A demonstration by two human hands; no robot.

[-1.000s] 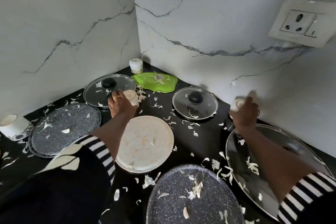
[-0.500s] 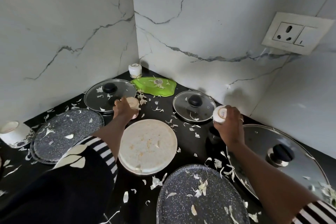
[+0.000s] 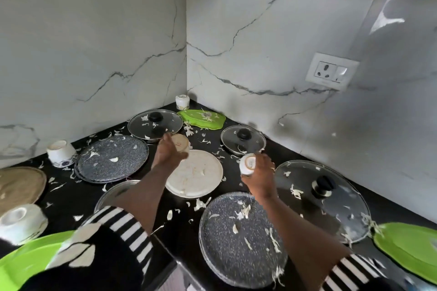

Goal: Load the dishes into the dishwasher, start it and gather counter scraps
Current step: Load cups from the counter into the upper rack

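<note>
Now the left hand (image 3: 171,153) has its grip closed around a small beige cup (image 3: 181,145), held over the white plate (image 3: 195,173). The right hand (image 3: 260,170) has its grip closed around a small white cup (image 3: 247,164), lifted above the black worktop (image 3: 208,136). The cups look smooth and hard, so I think one could slip and break on the plate or on the glass lid (image 3: 243,139) close by. A sleeve could also knock the speckled tray (image 3: 238,238) near the edge. Thin, light white scraps (image 3: 246,211) lie everywhere and could blow off. The trays look rough; the lids are round and shiny.
</note>
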